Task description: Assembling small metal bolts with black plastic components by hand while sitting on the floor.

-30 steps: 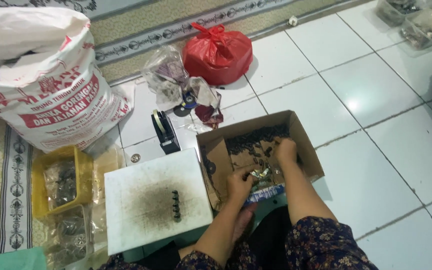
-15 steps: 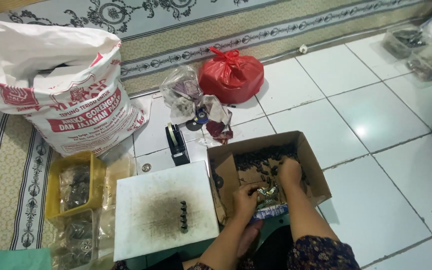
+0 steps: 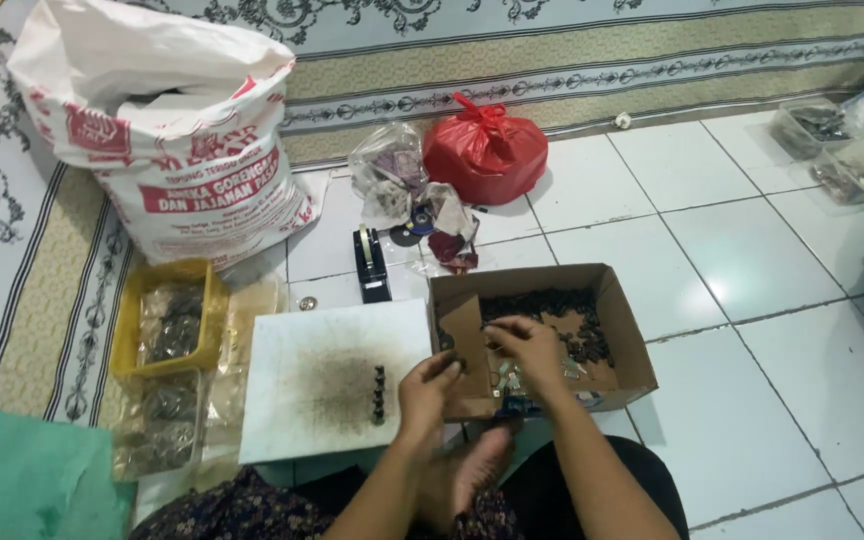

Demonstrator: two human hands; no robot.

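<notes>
An open cardboard box (image 3: pixel 624 335) lies on the tiled floor and holds several small dark parts (image 3: pixel 552 303). My right hand (image 3: pixel 530 345) is inside the box, over the parts, with its fingers bent together. What they pinch is too small to tell. My left hand (image 3: pixel 430 385) hovers at the box's left flap, fingers curled as if around a small dark part. Just left of it lies a white board (image 3: pixel 302 385) smudged with dark dust. A short row of small dark parts (image 3: pixel 379 392) stands on the board.
A black tape dispenser (image 3: pixel 372 262) stands behind the board. Clear plastic bags (image 3: pixel 392 175) and a tied red bag (image 3: pixel 484 150) lie further back. A large white sack (image 3: pixel 177 130) and a yellow tray (image 3: pixel 128 330) are at the left, and clear containers (image 3: pixel 832 150) at the far right.
My left hand has come out of the box to its left flap, closer to the board. My right hand stays in the box. The view has tilted a little.
</notes>
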